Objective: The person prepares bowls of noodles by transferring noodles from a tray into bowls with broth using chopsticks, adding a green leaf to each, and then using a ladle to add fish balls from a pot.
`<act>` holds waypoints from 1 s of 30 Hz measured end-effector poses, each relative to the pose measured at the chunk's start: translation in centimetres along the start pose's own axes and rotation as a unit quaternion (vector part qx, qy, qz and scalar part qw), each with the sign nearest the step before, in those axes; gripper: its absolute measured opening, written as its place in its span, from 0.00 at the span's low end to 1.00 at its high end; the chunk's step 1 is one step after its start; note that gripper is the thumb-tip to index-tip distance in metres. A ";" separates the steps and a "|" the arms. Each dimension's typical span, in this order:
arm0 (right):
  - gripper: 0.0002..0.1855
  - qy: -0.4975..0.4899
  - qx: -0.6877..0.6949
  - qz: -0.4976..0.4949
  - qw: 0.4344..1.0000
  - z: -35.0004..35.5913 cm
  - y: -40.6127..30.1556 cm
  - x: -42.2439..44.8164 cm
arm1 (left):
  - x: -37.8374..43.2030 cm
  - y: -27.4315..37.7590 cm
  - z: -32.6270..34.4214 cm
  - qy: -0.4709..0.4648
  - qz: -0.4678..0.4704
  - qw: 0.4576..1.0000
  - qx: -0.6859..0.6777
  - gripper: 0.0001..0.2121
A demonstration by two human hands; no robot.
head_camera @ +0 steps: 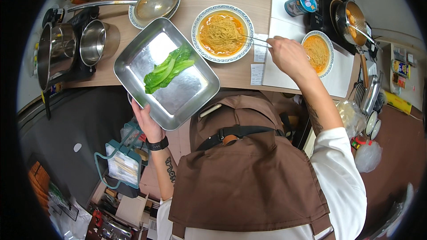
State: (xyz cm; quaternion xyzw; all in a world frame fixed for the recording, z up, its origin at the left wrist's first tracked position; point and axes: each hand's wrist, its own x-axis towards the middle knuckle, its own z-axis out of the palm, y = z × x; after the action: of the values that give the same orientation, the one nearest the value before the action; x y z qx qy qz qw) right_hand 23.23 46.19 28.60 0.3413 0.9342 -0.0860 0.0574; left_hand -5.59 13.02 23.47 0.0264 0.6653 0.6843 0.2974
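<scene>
My left hand [146, 120] grips the near left side of a rectangular stainless steel tray [173, 106], holding it tilted over the counter's front edge. Leafy green vegetables [168, 68] lie in the tray. In my right hand [288, 53] is a thin metal utensil [258, 40], either tongs or chopsticks. Its far end reaches over a patterned bowl [223, 60], at the right side of the noodles [222, 33] in orange-red broth; whether it touches them I cannot tell. A second bowl of noodles [317, 53] stands on the white board, partly behind my right wrist.
A strainer [156, 2] rests over another patterned bowl [135, 18]. Steel pots [95, 43] stand at left. Right of the noodles are a blue can [300, 4] and a pan [354, 21] on a black cooker. Paper slips [257, 74] lie on the counter.
</scene>
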 end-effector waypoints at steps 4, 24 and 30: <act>0.11 0.003 -0.002 0.001 1.000 -1.8 0.2 0.0 | -0.1 0.0 0.2 0.003 0.003 1.000 -0.003 0.29; 0.10 -0.009 -0.002 0.038 0.999 -4.6 -2.5 -0.1 | -0.5 -0.5 -0.4 0.005 0.004 1.000 0.002 0.28; 0.11 -0.027 0.007 -0.011 1.000 0.7 -0.6 2.0 | -0.5 -0.6 -0.3 0.001 0.010 1.000 0.011 0.28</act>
State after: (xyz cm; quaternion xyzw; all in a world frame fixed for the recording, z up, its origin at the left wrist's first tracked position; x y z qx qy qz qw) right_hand 21.38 46.88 27.64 0.3285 0.9356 -0.1020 0.0795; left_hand -5.08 12.51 23.11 0.0357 0.6724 0.6801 0.2900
